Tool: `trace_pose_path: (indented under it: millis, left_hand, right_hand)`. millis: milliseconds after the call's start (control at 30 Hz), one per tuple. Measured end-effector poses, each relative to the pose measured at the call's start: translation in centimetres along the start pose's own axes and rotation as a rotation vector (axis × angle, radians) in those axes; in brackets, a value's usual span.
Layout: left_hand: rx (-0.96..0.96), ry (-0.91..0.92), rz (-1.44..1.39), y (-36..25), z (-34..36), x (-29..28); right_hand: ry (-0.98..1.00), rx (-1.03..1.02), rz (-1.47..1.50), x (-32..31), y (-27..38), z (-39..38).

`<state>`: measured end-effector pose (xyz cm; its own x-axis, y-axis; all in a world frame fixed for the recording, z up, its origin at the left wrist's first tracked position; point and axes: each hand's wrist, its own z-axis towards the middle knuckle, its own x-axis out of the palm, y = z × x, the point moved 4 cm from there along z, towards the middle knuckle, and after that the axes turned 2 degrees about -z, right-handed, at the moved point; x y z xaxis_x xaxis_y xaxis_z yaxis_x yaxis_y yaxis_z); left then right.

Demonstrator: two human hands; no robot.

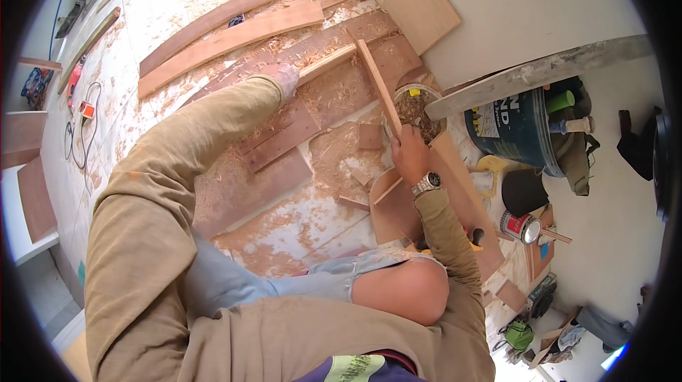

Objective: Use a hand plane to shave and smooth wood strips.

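My right hand, with a watch on its wrist, is closed around the near end of a narrow wooden strip. That strip slants away to the far left. Its far end meets the end of a second light wooden strip, and the two form a corner. My left hand is closed on the near-left end of this second strip, low over the shaving-covered boards; its fingers are partly blurred. Beneath the strips lies a wide reddish-brown board strewn with curled shavings.
Two long planks lie at the far left. A round container of shavings and a dark bucket of tools stand at the right, with a long grey-stained board above them. A paint can sits nearer. A corded tool lies far left.
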<state>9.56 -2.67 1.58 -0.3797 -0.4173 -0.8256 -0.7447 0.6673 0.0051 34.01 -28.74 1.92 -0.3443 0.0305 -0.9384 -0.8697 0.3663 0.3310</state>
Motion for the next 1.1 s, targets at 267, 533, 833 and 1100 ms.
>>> trace_pose_path:
  millis: [267,533,833,1100]
  left_hand:
    - [0.052,-0.112,-0.066,0.5,-0.7,0.2]
    - [0.092,-0.220,-0.122,0.6,-0.6,0.6]
    - [0.078,-0.112,-0.155,1.3,0.2,1.9]
    - [0.215,-0.257,-0.209,1.2,0.1,2.6]
  right_hand:
    - [0.071,0.015,-0.071,-0.6,1.8,-0.7]
    - [-0.111,-0.191,0.097,-1.9,1.1,2.0]
    - [-0.307,-0.169,-0.150,0.8,3.1,6.4]
    - [-0.110,-0.034,-0.042,1.3,5.1,9.5]
